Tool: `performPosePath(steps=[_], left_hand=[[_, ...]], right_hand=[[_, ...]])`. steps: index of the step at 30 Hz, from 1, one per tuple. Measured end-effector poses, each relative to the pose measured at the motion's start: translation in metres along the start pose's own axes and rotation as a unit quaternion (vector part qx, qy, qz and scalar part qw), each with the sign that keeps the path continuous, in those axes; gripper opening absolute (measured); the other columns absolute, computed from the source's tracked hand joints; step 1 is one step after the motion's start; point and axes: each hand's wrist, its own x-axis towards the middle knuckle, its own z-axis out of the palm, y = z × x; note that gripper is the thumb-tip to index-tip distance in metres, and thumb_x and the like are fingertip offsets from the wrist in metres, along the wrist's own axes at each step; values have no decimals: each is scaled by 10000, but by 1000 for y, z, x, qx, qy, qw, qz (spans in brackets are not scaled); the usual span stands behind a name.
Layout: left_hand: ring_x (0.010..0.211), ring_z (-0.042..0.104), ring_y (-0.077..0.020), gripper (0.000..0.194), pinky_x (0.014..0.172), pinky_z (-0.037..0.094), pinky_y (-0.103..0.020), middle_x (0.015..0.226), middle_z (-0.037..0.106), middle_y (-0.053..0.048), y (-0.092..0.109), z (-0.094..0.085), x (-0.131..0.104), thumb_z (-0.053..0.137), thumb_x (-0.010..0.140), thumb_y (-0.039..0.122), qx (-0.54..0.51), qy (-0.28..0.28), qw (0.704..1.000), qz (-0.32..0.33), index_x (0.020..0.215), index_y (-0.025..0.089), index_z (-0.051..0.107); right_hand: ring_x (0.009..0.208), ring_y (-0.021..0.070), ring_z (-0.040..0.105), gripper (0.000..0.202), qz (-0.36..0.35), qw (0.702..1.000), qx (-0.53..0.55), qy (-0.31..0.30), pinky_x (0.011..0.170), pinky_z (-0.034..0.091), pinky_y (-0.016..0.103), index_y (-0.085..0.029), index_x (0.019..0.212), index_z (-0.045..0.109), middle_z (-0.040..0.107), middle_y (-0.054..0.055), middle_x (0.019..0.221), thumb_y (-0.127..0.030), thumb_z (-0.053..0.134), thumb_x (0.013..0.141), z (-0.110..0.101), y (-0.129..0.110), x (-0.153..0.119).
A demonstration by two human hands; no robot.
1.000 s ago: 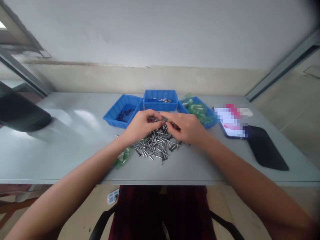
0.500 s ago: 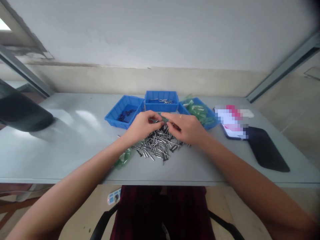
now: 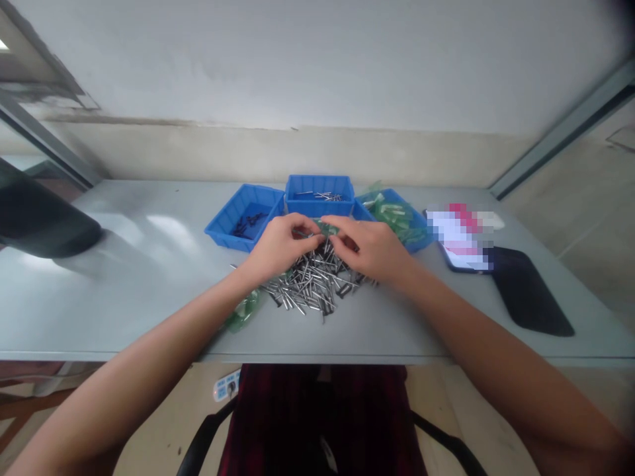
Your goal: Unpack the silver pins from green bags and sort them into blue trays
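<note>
A loose pile of silver and dark metal pins [image 3: 307, 284] lies on the grey table. Over the back edge of the pile is my left hand [image 3: 285, 244], its thumb and fingers curved toward green plastic film [image 3: 327, 229]. Facing it from the right, my right hand [image 3: 370, 244] has its index finger stretched over the film and its thumb bent below. The fingertips of both hands are near each other at the film. What either hand pinches is too small to make out.
Behind the hands stand a blue tray with dark screws [image 3: 225, 218], a blue tray with silver pins [image 3: 320, 204] and a blue tray [image 3: 421, 243] with green bags. A phone [image 3: 459, 244], black case [image 3: 530, 291], dark cylinder [image 3: 44, 218] and green bag [image 3: 243, 311] are also there.
My right hand's fingertips have shifted slightly, and its index finger is a little farther from the thumb. The whole view has moved slightly; the trays stay in place.
</note>
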Motion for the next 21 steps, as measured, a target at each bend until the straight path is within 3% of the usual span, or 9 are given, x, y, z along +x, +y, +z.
performPosePath(steps=[16,21], left_hand=[[700,603,-127,178,640,466,-265,816,703,-50,4,-5,3,688,762,329,-80,83,992,-61,812,158,699],[750,625,-147,190,678,487,-276,841,711,-55,7,-5,1,685,771,344,-76,99,991,-39,823,163,708]], right_hand=[[616,147,621,430,59,997,28,-44,604,453,277,-104,1295,537,705,27,743,-243,462,895,2,2,-2],[625,150,625,441,55,996,37,-58,611,446,279,-99,1300,534,715,31,751,-250,465,891,5,2,-2]])
